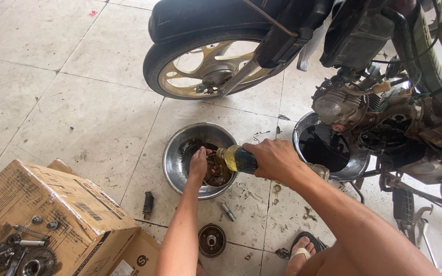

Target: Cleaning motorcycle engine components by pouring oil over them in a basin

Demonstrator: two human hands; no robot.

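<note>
My left hand (198, 162) grips a dark greasy metal part (217, 171) inside the round steel bowl (180, 137) (floor level); my right hand (274, 159) clasps a tilted plastic bottle of yellow liquid (237, 159) over it. Beyond sits a second steel basin of black oil (325, 147) beneath the motorcycle engine (344, 105).

bowl (172, 153) before wheel (205, 64), oil pan (356, 168) right under engine (344, 105), box (52, 204) left

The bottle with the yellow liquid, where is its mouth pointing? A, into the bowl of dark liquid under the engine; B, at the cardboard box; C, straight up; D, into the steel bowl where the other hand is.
D: the right hand tilts the bottle toward the steel bowl, where the left hand holds a grimy part.
</note>
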